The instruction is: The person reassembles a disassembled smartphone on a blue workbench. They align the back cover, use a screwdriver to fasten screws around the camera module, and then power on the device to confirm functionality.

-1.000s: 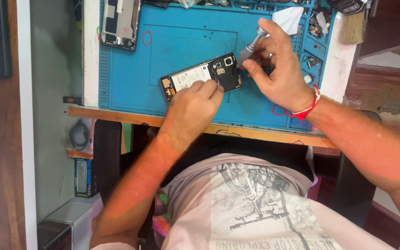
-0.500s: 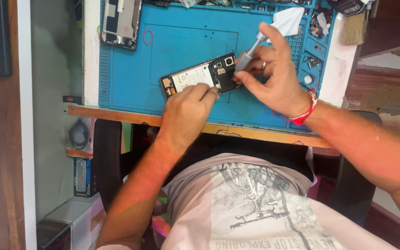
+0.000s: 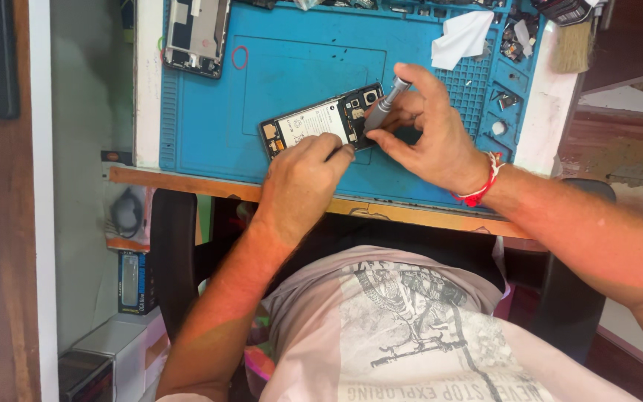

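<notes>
An opened phone [image 3: 314,123] with its back off lies on the blue work mat [image 3: 210,126], showing a white battery and dark boards. My left hand [image 3: 303,175] presses on the phone's near edge, fingers curled on it. My right hand [image 3: 426,134] grips a slim grey screwdriver [image 3: 382,108], its tip down on the phone's camera end. A red cord sits on my right wrist.
Another stripped phone frame [image 3: 196,33] lies at the mat's far left. A white tissue [image 3: 463,37], small parts in the mat's pockets [image 3: 511,45] and a brush [image 3: 573,41] sit at the far right. A black chair is under me; boxes [image 3: 106,357] stand lower left.
My right hand has tipped the screwdriver more upright and shifted its fingers along the shaft. My left hand stays on the phone's near edge.
</notes>
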